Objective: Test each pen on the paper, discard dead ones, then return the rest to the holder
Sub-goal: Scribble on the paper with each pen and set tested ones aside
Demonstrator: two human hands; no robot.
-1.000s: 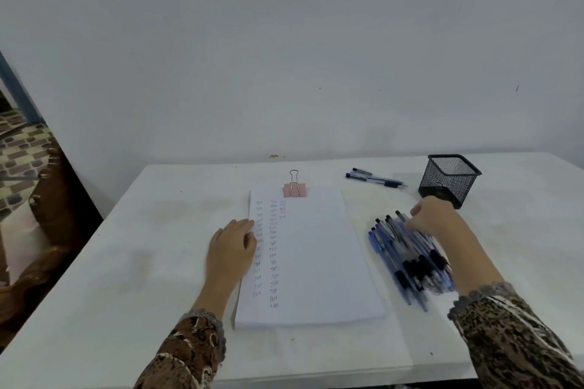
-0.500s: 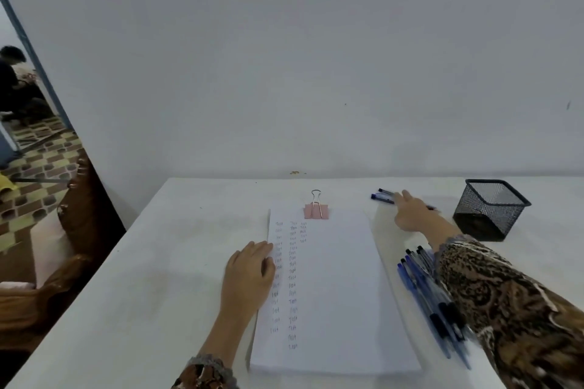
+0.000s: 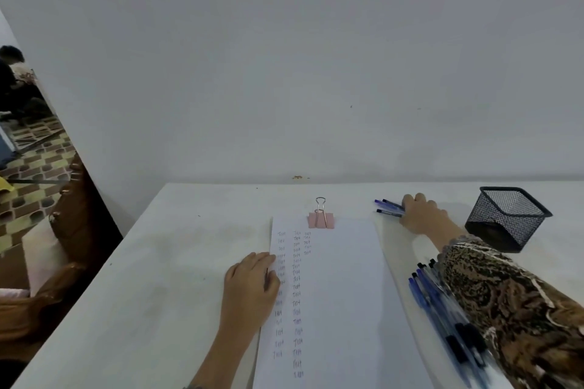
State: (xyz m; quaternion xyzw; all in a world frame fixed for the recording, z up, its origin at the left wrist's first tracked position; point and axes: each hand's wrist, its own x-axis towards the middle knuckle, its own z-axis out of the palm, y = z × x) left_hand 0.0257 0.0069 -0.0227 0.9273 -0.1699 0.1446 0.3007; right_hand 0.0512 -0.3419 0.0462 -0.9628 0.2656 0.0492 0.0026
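A white sheet of paper (image 3: 341,294) with columns of small test marks lies in the middle of the table, held at its top by a pink binder clip (image 3: 321,218). My left hand (image 3: 249,284) rests flat on the paper's left edge. My right hand (image 3: 422,215) reaches to the far side, its fingers curled over the right ends of a few blue pens (image 3: 388,208) lying apart near the back edge. A pile of several blue pens (image 3: 442,319) lies right of the paper, partly hidden by my right sleeve. The black mesh holder (image 3: 505,218) stands at the back right.
The white table (image 3: 158,278) butts against a plain wall at the back. Its left edge drops off to brown wooden furniture (image 3: 69,215) and a tiled floor, where a person sits far off.
My right hand left the pile of pens and reached forward to the few pens at the back. My head has tilted up. The left hand stayed on the paper.
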